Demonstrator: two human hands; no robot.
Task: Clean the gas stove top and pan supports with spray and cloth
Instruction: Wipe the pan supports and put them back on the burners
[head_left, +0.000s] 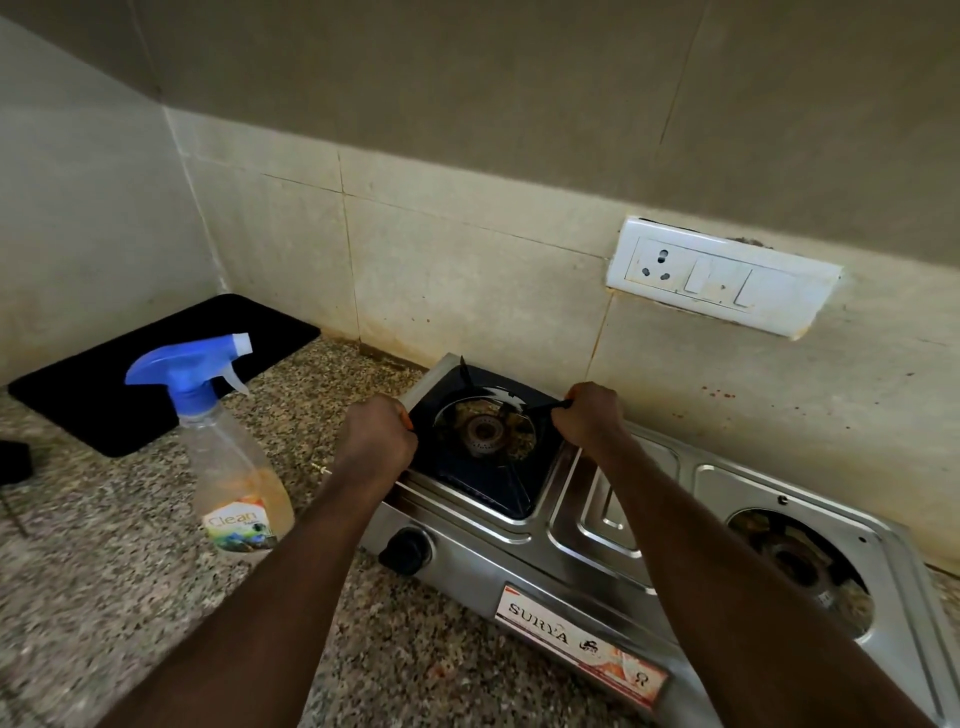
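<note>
Both hands are curled tightly on the black pan support (496, 488). The left hand (379, 441) grips its left edge and the right hand (589, 415) holds a prong on its right side. Between the two sets of fingers sits the left burner (485, 431) of the steel gas stove (571, 551). The spray bottle (234, 467) stands on the granite counter (104, 571), left of the left fingers.

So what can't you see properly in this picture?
All in the head view:
- Fingertips of the left hand and right hand on the pan support: hidden behind the knuckles.
- Right end of the stove: cut off by the picture's edge.
- Dark thing at the left: cut off by that edge.
- Small print on the spray bottle: too small and blurry.
</note>
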